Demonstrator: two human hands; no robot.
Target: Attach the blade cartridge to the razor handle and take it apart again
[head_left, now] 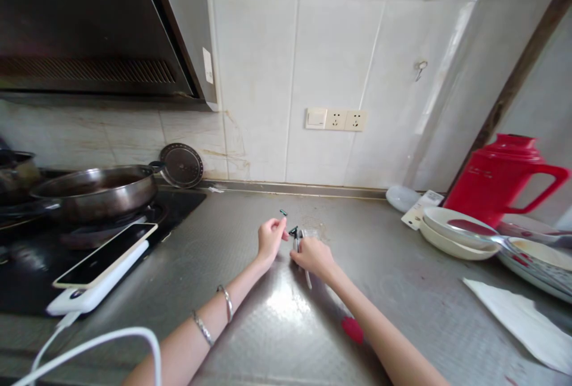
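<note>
My right hand is closed around a slim light-handled tool that looks like a razor. Its small dark green head sticks out between my two hands. Just left of that head, my left hand is curled with thumb and fingers together; whatever they pinch is too small to make out. A separate small dark green piece, similar to the head, lies on the counter beyond my left fingertips. Behind my right hand sits a clear plastic piece, partly hidden. A red patch shows beside my right forearm.
Left, a steel pan stands on the black cooktop. A phone rests on a white power bank with a cable. Right are a red thermos jug, stacked bowls and white paper on the metal counter.
</note>
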